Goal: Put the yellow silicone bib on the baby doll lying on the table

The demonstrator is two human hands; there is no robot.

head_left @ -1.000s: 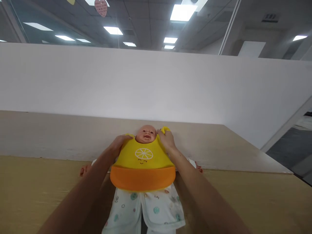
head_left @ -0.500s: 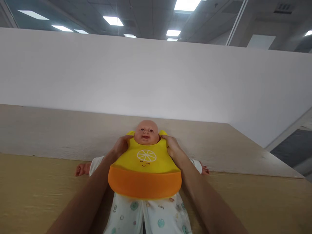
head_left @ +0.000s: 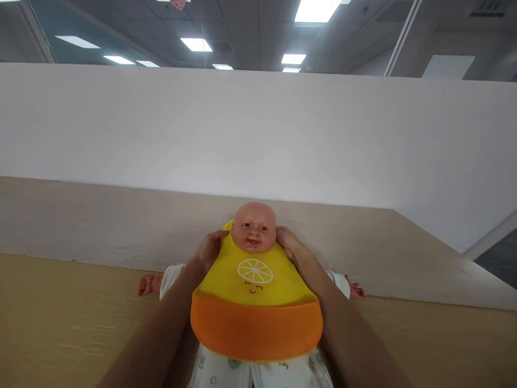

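Note:
A baby doll (head_left: 255, 221) lies face up with its head away from me, in white patterned clothes (head_left: 226, 372). Over its chest rests a yellow bib (head_left: 254, 291) with a lemon-slice print, and the orange catch pocket (head_left: 256, 331) spans its lower end. My left hand (head_left: 210, 249) is closed on the bib's upper left edge, close to the neck strap. At the other side of the doll's neck, my right hand (head_left: 287, 242) is closed at the bib's upper right corner. Its fingertips and that strap end are hidden behind the head.
Under the doll is a wooden tabletop (head_left: 81, 318), with a paler board (head_left: 100, 215) behind it. A white partition (head_left: 250, 134) rises beyond. The doll's arms stretch out sideways, its small hands (head_left: 150, 284) resting on the surface.
The doll's head and the bib look larger and sit slightly further right in view. The right strap tip, seen earlier above my right hand, is now hidden. Both hands stay at the neck.

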